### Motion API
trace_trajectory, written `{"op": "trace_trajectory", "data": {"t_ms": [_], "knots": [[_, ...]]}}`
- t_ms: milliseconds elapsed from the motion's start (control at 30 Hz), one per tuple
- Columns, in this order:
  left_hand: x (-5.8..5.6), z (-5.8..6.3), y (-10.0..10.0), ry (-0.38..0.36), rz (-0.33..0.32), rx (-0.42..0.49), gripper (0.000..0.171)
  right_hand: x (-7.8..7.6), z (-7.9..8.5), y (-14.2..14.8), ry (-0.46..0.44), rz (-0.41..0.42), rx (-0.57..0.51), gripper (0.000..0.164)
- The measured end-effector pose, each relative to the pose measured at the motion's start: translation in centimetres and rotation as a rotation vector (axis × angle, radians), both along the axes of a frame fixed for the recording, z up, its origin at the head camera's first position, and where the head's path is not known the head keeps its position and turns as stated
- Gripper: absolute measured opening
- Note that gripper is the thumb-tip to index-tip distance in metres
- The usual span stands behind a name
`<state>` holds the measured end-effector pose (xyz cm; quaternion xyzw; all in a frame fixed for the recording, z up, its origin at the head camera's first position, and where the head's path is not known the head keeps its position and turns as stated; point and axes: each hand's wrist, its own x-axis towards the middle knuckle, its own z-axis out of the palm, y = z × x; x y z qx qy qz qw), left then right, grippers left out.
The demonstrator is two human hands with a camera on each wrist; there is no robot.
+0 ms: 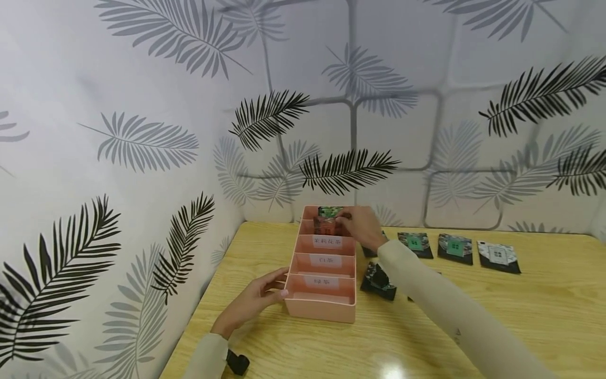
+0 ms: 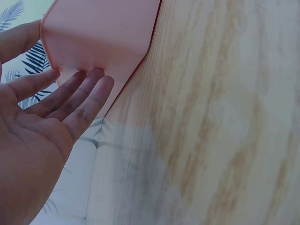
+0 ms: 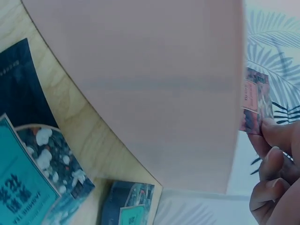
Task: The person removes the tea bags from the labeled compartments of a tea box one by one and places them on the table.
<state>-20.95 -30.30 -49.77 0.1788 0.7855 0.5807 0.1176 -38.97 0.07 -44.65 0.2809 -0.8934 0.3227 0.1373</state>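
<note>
A pink compartment box with labelled dividers stands on the wooden table. My right hand pinches a red tea packet between thumb and fingers at the second compartment from the back; whether its lower edge touches the bottom is hidden. Behind it, a green tea packet shows in the rearmost compartment. At the box's front left corner, my left hand touches the side wall, its fingertips resting on the pink plastic with fingers fairly straight. The three front compartments hold nothing visible.
Right of the box lie several dark tea packets, among them a green-labelled one, another, a white-labelled one and one nearer. My right forearm covers part of this area. A leaf-patterned wall borders the table's back and left.
</note>
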Motion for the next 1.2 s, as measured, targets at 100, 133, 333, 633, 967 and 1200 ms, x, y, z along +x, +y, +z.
{"op": "trace_trajectory", "data": {"t_ms": [100,133,333,633,967,1200], "knots": [[0.0,0.2,0.1,0.001,0.001,-0.006,0.061,0.1,0.6,0.6,-0.013,-0.017,-0.068,0.017],[0.0,0.2,0.1,0.003,-0.001,-0.006,0.061,0.1,0.8,0.8,-0.019,-0.021,-0.086,0.018],[-0.1,0.3,0.2,0.009,-0.008,-0.002,0.06,0.3,1.7,2.0,-0.02,-0.03,-0.162,0.02],[-0.1,0.5,0.5,-0.003,-0.017,-0.001,0.061,1.2,3.0,4.4,0.02,-0.043,-0.187,0.02],[-0.3,0.3,0.7,-0.003,-0.018,-0.009,0.062,2.3,3.5,7.0,0.02,-0.062,-0.176,0.018],[0.0,0.2,0.5,-0.016,-0.008,-0.01,0.061,2.5,2.8,9.2,0.014,-0.065,-0.143,0.019]]}}
